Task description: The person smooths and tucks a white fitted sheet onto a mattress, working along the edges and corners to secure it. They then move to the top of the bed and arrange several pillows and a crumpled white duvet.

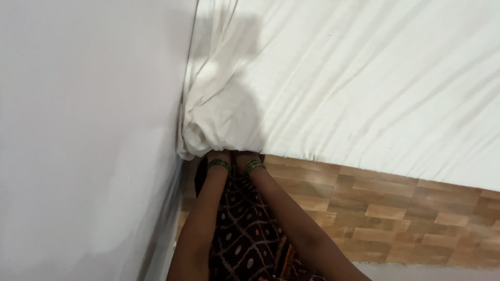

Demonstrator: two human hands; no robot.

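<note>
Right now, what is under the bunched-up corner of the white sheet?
Both hands go under the sheet corner by the wall. Only the left wrist and right wrist, each with green bangles, show. The fingers are covered, so their grip cannot be seen.

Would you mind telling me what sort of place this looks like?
Probably a bedroom: a white bed sheet covers a mattress on a wood-patterned bed base beside a plain white wall.
</note>
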